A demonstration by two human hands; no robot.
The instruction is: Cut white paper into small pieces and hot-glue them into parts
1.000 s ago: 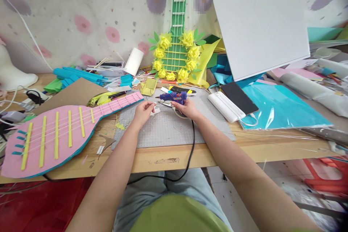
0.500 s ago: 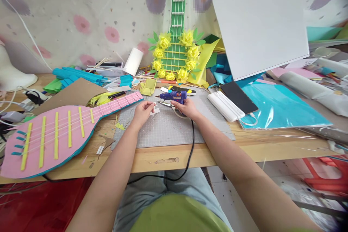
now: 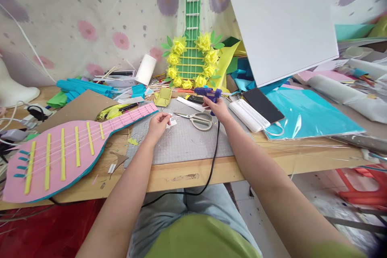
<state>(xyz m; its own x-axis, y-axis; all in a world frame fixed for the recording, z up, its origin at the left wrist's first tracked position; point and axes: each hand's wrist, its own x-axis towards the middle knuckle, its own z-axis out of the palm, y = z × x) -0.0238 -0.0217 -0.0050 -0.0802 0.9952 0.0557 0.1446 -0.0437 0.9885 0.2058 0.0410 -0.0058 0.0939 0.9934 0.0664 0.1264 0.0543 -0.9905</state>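
My right hand (image 3: 216, 108) is wrapped round the handle of a blue hot glue gun (image 3: 208, 93), whose nozzle points left above the back of the grey cutting mat (image 3: 193, 149). A black cord runs down from the gun over the table edge. My left hand (image 3: 158, 125) is closed in a pinch over the mat's left part, on a small thin white piece (image 3: 173, 117). Beside those fingers lies a small white scrap (image 3: 171, 123). Between the hands rest scissors with pale grey handles (image 3: 202, 121). Behind them is a white strip (image 3: 190, 104).
A pink paper lute (image 3: 69, 149) with yellow strips lies at left. Against the back stands a green one (image 3: 192, 54) ringed with yellow paper flowers. A white power bank (image 3: 249, 115), a black notebook (image 3: 263, 105) and blue sheets (image 3: 311, 113) lie at right. A white board (image 3: 284, 24) leans behind.
My right hand has moved the glue gun right and back, away from my left hand. The scissors now show fully. My left hand stays almost where it was, still pinching.
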